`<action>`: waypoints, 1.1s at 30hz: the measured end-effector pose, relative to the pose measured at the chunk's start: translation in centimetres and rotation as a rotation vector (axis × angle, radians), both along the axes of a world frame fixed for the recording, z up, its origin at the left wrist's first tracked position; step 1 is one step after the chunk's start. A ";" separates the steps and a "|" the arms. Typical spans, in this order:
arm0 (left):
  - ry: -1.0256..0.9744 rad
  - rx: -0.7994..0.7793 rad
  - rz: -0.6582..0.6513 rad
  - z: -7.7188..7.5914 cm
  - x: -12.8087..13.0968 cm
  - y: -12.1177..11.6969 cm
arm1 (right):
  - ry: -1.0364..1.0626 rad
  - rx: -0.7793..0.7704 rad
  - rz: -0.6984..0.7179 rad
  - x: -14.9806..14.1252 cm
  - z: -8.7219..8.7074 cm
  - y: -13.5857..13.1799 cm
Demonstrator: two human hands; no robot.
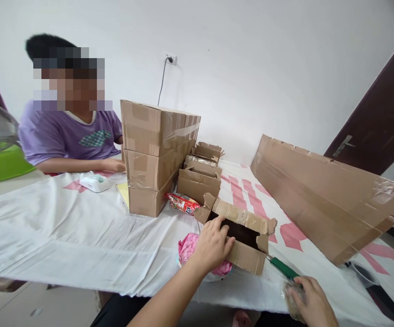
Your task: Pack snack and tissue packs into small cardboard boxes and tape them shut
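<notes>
An open cardboard box point(248, 256) with torn flaps lies in front of me, its dark inside facing up. My left hand point(214, 243) rests on its left end, fingers bent over the rim, gripping the edge. Beneath that forearm is a pink bag point(188, 247), partly hidden. My right hand point(314, 302) pinches the end of a green-handled tool point(283, 268); its thin metal part reaches the box's right corner, and its tip cannot be made out. A crumpled clear plastic thing point(292, 299) sits by my right thumb; whether I hold it too is unclear.
Taped cardboard boxes point(144, 170) are stacked left of centre, with open boxes point(199, 184) and a red packet point(183, 203) beside them. A long cardboard panel point(326, 195) stands at right. Across the table sits a person in purple point(71, 136), near a white device point(95, 181).
</notes>
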State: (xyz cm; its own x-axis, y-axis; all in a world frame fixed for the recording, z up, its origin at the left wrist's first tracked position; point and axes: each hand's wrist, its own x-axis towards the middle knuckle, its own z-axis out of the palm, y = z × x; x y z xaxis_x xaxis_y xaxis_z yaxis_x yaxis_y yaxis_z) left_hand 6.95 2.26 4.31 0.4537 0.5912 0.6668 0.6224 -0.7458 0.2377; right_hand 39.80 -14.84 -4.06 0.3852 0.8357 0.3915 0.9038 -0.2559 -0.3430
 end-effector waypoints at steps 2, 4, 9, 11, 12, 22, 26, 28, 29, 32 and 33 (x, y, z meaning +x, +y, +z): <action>0.002 -0.005 -0.008 -0.1 0.0 0.0 | -0.037 0.033 0.026 -0.2 0.4 0.0; 0.009 -0.024 -0.020 0.0 0.0 0.0 | -0.055 0.015 0.067 -0.4 0.7 0.0; 0.035 -0.058 -0.042 0.2 0.0 0.0 | -0.106 -0.157 0.114 -0.3 0.2 0.0; 0.026 -0.037 -0.047 0.1 -0.1 0.1 | -0.150 -0.177 0.107 -0.3 -0.3 0.0; 0.018 -0.022 -0.048 0.1 -0.1 0.1 | -0.166 -0.170 0.100 -0.3 -0.5 0.1; -0.006 0.024 -0.049 -0.3 0.1 0.2 | -0.184 -0.059 0.084 0.2 -2.1 0.2; -0.016 0.025 -0.051 -0.3 0.0 0.2 | -0.161 -0.063 0.092 0.4 -2.4 0.3; -0.016 0.026 -0.051 -0.3 0.0 0.2 | -0.159 -0.054 0.093 0.3 -2.4 0.3; -0.012 0.026 -0.051 -0.3 -0.1 0.2 | -0.161 -0.047 0.095 0.2 -2.3 0.3; -0.001 0.028 -0.045 -0.3 -0.1 0.2 | -0.177 -0.024 0.096 -0.1 -2.3 0.2; 0.001 0.031 -0.045 -0.3 0.0 0.2 | -0.184 -0.021 0.098 -0.1 -2.3 0.2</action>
